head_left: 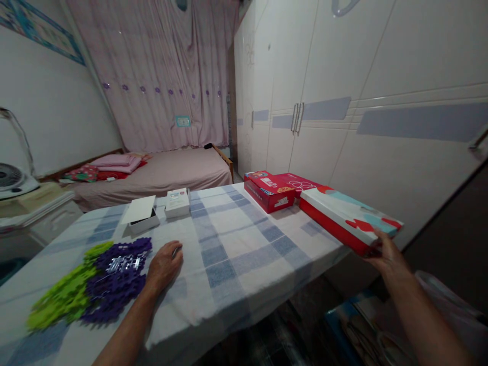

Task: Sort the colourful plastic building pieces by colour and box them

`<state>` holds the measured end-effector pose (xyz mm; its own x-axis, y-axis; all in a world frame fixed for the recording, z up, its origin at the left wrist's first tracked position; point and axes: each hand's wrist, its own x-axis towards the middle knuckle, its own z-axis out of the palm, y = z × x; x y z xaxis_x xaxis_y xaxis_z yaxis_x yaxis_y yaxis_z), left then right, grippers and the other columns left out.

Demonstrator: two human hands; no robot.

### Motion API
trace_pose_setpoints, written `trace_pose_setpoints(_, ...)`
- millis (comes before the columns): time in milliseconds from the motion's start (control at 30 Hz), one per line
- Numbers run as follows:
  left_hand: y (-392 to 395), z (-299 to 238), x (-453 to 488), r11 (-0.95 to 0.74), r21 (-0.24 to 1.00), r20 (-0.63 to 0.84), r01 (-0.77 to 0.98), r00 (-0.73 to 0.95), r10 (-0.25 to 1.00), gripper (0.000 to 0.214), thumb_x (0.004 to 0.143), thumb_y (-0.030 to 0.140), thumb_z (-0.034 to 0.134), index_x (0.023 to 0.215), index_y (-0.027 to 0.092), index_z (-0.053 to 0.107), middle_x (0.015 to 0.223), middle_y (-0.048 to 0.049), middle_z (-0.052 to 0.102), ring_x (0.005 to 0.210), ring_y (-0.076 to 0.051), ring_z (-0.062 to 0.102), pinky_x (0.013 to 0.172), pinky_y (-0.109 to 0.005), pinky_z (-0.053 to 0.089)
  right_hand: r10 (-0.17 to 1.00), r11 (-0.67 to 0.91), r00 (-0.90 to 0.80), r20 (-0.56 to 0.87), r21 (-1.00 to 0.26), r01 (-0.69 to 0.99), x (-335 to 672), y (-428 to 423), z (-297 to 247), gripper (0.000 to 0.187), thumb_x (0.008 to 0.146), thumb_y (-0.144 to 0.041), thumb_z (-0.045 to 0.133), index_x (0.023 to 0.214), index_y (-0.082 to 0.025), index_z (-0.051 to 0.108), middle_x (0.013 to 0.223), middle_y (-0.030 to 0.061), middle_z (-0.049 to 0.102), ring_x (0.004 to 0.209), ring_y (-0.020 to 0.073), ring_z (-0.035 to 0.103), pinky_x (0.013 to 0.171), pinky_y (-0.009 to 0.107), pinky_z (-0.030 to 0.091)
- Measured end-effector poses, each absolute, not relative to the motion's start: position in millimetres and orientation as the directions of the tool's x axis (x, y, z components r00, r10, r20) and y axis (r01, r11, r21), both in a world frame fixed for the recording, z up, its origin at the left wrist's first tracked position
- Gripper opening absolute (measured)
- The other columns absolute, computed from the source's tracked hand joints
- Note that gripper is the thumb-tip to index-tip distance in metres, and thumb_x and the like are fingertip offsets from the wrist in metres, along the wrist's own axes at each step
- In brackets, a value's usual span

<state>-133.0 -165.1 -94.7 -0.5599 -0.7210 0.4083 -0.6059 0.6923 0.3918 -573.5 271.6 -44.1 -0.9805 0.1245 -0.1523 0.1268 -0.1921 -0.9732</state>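
My right hand [383, 251] grips the near right corner of a long flat cardboard box [343, 213] with a white, light blue and red top and red side. That box lies at the table's right edge, its held end reaching past the edge. My left hand [164, 264] rests on the tablecloth with curled fingers; a small dark, shiny bit shows at them, too small to name. Just left of it lie purple cut-out pieces [118, 279] with several shiny metal-like pieces [125, 263] on top, overlapping bright green cut-out pieces [68, 295].
Two small white boxes stand farther back: one with a raised lid [141, 213], one closed [177, 203]. A red printed box [270, 192] and another red box [295, 182] sit at the back right. Beyond the checked tablecloth [236, 239] are a bed [183, 170] and a wardrobe [324, 76].
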Motion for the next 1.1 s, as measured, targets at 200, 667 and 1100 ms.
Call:
trace_pose_setpoints(200, -163.4, -94.6, -133.7, 0.696, 0.396, 0.432, -0.599, -0.547, -0.717, 0.039, 0.077, 0.037, 0.039, 0.097, 0.016, 0.066, 0.117, -0.0124, 0.067, 0.113, -0.025, 0.06, 0.104, -0.038, 0.043, 0.055, -0.372, -0.975, -0.215, -0.911, 0.18, -508.1, 305.7, -13.2, 0.025, 0.068, -0.036, 0.064, 0.092, -0.031, 0.065, 0.136, 0.0101, 0.054, 0.127, 0.0315, 0.049, 0.08, 0.051, 0.055)
trace_pose_setpoints(667, -154.3, -89.1, -134.7, 0.701, 0.443, 0.45, -0.558, -0.538, -0.713, 0.033, 0.078, 0.031, 0.041, 0.095, 0.016, 0.066, 0.114, -0.0132, 0.067, 0.111, -0.026, 0.06, 0.103, -0.042, 0.043, -0.489, -0.289, -0.833, -0.259, -0.853, 0.435, -350.2, 188.7, -20.3, 0.056, 0.067, -0.043, 0.073, 0.116, -0.02, 0.06, 0.097, 0.0077, 0.072, 0.091, 0.0288, 0.069, 0.071, 0.042, 0.061)
trace_pose_setpoints(1100, -144.1, -76.2, -130.7, 0.602, 0.678, 0.441, -0.422, -0.422, -0.792, 0.039, 0.083, 0.035, 0.045, 0.11, 0.014, 0.065, 0.113, -0.0137, 0.067, 0.103, -0.025, 0.063, 0.093, -0.04, 0.049, -0.799, 0.102, -0.571, -0.19, -0.978, 0.183, -294.3, 133.6, -42.9, 0.067, 0.068, -0.051, 0.071, 0.125, -0.02, 0.055, 0.121, 0.0117, 0.065, 0.112, 0.0281, 0.061, 0.089, 0.041, 0.052)
